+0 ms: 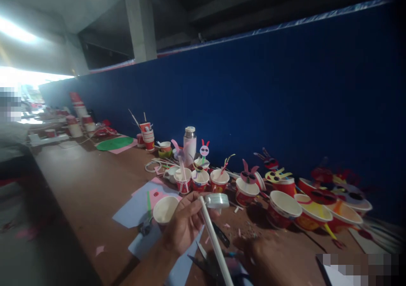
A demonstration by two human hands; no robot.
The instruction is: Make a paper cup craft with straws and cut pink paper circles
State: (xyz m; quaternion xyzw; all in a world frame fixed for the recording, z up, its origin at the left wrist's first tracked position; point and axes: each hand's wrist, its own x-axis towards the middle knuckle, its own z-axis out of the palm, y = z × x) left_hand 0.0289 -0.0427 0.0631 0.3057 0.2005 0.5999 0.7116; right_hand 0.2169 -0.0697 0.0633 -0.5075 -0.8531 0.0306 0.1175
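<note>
My left hand (184, 224) is closed around the upper end of a long white tube (214, 239), which slants down toward the bottom edge. A roll of clear tape (217, 200) sits at the same fingertips and seems to be held with the tube. My right hand (263, 256) is smeared by motion low over the table, its fingers unclear. Between the hands lie scissors (204, 258), partly behind the tube, and a black cutter-like tool (221, 234). Just left of my left hand stands a white paper cup (165, 210).
Several decorated paper cups (247, 188) with rabbit-like cutouts line the blue partition (269, 91). A flask (190, 144) stands behind them. Blue paper sheets (136, 207) lie at left, and a green disc (114, 144) farther back. A person (11, 138) is at the far left.
</note>
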